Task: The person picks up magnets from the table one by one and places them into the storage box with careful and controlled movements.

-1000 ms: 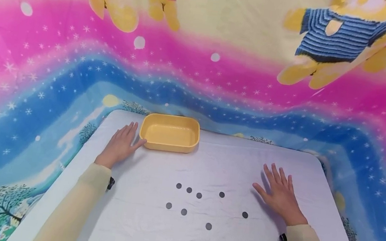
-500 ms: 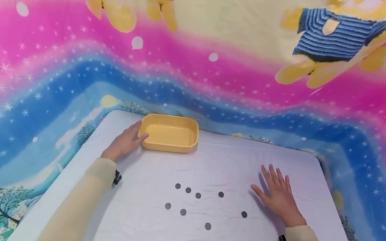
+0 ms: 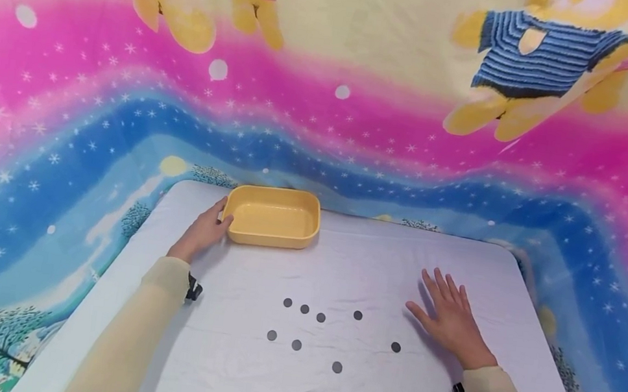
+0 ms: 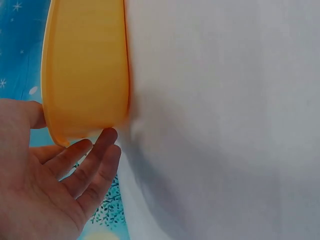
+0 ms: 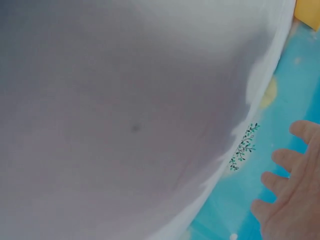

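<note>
A yellow rectangular plastic container (image 3: pixel 272 241) with rounded corners stands at the far left of the white-covered table, nothing visible inside it. My left hand (image 3: pixel 202 232) grips its left end, the thumb at the rim. In the left wrist view that hand (image 4: pixel 55 192) has its thumb on the rim side of the container (image 4: pixel 87 65) and its fingertips against the outer end wall. My right hand (image 3: pixel 454 323), fingers spread, is over the right part of the table and holds nothing. Several small dark grey round discs, one of them a disc (image 3: pixel 396 347) nearest the right hand, lie scattered between my hands.
White cloth (image 3: pixel 244 383) covers the table. Behind and along both sides hangs a curtain (image 3: pixel 358 123) with bears and snowflakes, close behind the container. Black straps (image 3: pixel 193 288) show at both wrists.
My left hand has moved from beside the container onto its left end and its fingers have closed there. The right hand and the discs have stayed in place.
</note>
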The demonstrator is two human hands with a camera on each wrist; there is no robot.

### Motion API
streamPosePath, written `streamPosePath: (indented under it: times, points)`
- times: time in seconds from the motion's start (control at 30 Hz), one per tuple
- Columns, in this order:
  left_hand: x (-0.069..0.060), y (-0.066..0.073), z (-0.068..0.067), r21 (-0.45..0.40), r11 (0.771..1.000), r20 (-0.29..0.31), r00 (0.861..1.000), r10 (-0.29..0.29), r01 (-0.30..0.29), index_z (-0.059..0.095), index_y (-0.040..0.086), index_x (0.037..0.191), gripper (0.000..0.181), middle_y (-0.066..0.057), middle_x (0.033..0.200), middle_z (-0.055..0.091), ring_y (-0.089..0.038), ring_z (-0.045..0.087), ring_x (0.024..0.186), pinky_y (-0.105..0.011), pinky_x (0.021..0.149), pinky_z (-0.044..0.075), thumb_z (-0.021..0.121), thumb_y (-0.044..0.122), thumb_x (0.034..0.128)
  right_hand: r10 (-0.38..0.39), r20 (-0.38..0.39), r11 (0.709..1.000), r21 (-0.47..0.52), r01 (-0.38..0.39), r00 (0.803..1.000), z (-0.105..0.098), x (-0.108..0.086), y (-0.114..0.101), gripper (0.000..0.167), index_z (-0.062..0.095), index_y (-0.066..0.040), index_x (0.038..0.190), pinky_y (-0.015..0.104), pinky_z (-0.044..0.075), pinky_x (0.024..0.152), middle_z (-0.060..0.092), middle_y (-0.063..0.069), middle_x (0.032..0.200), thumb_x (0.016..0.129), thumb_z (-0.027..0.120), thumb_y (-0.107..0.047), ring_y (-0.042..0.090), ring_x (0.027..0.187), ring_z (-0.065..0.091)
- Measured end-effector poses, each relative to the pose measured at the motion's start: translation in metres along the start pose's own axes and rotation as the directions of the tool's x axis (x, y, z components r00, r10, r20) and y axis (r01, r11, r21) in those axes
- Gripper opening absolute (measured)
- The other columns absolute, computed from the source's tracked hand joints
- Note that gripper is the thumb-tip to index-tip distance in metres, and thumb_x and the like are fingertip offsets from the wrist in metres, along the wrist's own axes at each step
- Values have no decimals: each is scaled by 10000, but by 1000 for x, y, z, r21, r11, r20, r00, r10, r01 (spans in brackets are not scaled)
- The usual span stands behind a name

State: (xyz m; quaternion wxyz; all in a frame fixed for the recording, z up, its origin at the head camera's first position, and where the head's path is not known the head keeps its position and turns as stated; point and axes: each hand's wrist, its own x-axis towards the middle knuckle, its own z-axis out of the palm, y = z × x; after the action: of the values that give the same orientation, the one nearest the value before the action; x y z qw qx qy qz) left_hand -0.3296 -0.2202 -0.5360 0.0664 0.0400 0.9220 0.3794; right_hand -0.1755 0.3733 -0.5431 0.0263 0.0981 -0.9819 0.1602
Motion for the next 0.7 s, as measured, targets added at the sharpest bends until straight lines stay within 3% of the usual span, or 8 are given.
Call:
streamPosePath:
  times: [0.23,0.7]
  points:
    - [0,-1,0,-50,999,17,1000,-18,19,85,121,1743,721,-283,1687,350,-488,528,1402,-629,1156,457,453,314,1154,-1,-3,1000,-3,1,1000,1,-1,-1,939,252,-121,1722,678,-22,1308,169,257,1767,1026,623,-630,528,1612,128]
    - [2,3,5,3,1000,9,1000,-7,7,94,79,1735,702,-274,1696,344,-491,515,1418,-635,1188,424,421,285,1149,-6,5,1000,-7,6,1000,3,1,-2,939,247,-125,1724,674,-25,1309,161,249,1771,1028,612,-640,518,1618,122]
